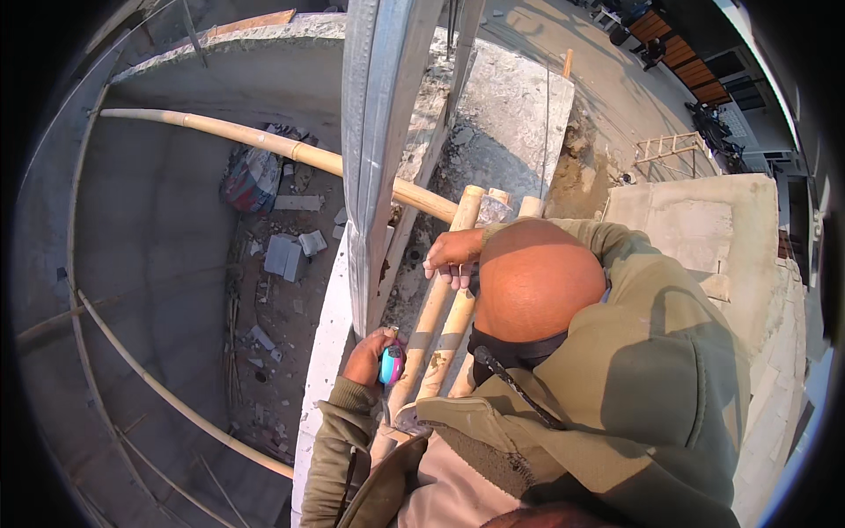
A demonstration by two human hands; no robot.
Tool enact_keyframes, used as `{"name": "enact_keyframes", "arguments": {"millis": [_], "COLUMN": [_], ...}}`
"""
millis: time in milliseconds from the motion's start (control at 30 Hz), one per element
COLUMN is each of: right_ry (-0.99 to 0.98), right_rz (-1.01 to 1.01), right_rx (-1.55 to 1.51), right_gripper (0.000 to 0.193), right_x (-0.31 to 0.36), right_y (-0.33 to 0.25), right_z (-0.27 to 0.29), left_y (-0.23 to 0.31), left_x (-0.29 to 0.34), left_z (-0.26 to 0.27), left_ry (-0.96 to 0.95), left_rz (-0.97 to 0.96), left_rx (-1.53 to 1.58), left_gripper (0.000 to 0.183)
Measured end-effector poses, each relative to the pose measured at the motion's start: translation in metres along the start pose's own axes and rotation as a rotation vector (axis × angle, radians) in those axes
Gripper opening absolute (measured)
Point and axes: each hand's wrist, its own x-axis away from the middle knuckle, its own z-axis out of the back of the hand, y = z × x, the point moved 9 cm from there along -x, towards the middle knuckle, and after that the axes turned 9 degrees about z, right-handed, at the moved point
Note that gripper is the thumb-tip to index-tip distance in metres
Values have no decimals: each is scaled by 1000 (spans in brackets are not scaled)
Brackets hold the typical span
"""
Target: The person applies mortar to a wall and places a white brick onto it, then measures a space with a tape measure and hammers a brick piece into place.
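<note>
My left hand (368, 354) is closed around a small cyan and pink tape measure (390, 363), at the foot of a tall galvanized metal post (370, 158). My right hand (454, 257) bends its fingers over an upright bamboo pole (431, 308); its thumb side faces the post. A second bamboo pole (447, 343) runs close beside the first. Between my right arm and the poles is a rounded bare-skinned form, apparently my bent knee (541, 280). Olive sleeves cover both my forearms.
On the left, a deep curved concrete pit (158, 264) drops to rubble and pale blocks (284, 257). A long bamboo pole (238, 134) spans its top. Broken concrete (510, 114) lies beyond the post. At right are a concrete slab (704, 220) and a wooden frame (669, 150).
</note>
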Motion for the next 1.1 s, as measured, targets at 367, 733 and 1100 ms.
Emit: {"name": "enact_keyframes", "arguments": {"millis": [367,733,1100], "right_ry": [-52,1129,905], "right_rz": [77,314,227], "right_rx": [-34,31,-425], "right_gripper": [23,31,14], "right_x": [3,70,-33], "right_y": [16,-25,33], "right_z": [10,303,169], "left_y": [-5,-99,-12], "left_x": [-156,-126,-122], "left_z": [-39,91,40], "left_ry": [-10,250,434], "left_rz": [-45,-29,-399], "left_rx": [-121,-377,-555], "left_gripper": [21,34,29]}}
